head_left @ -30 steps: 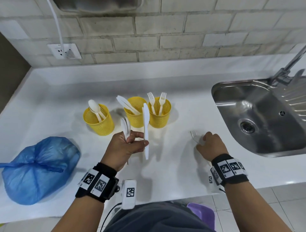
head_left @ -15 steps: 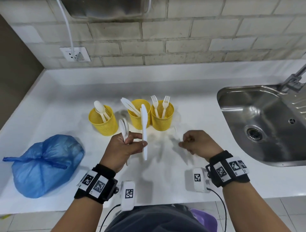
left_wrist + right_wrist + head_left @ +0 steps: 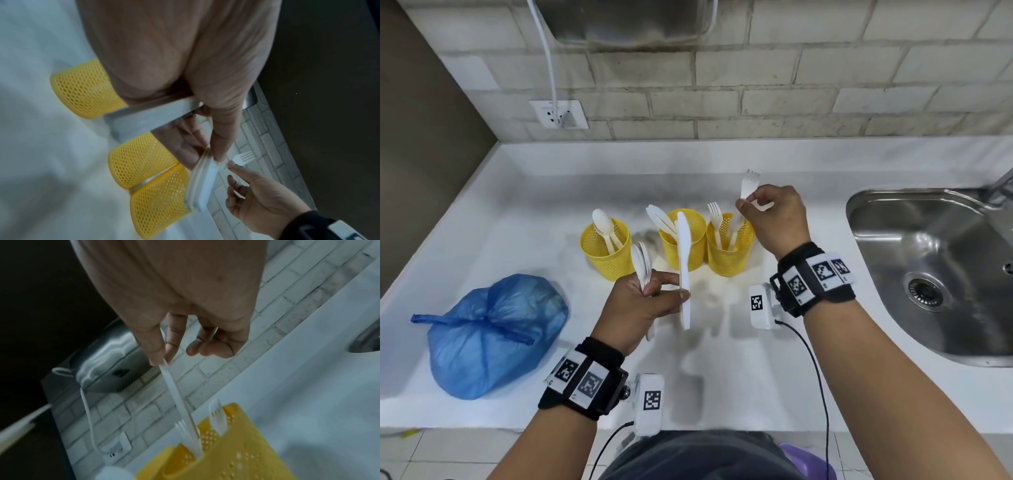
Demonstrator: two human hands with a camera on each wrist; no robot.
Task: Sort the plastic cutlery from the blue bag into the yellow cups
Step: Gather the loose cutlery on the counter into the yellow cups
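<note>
my right hand (image 3: 774,219) pinches a fork (image 3: 748,186) near its tines, handle already low in the right cup (image 3: 729,253). my left hand (image 3: 640,305) grips a knife (image 3: 684,270) and two spoons (image 3: 642,265). if i let go too early, i think the fork tips out, or it catches the two forks inside. three yellow cups; the blue bag (image 3: 493,335) lies far left, tied.

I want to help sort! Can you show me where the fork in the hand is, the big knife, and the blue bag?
fork (image 3: 750,185): head view, on its tined head above the right hand.
knife (image 3: 683,246): head view, mid blade.
blue bag (image 3: 493,339): head view, middle of the bag.
</note>
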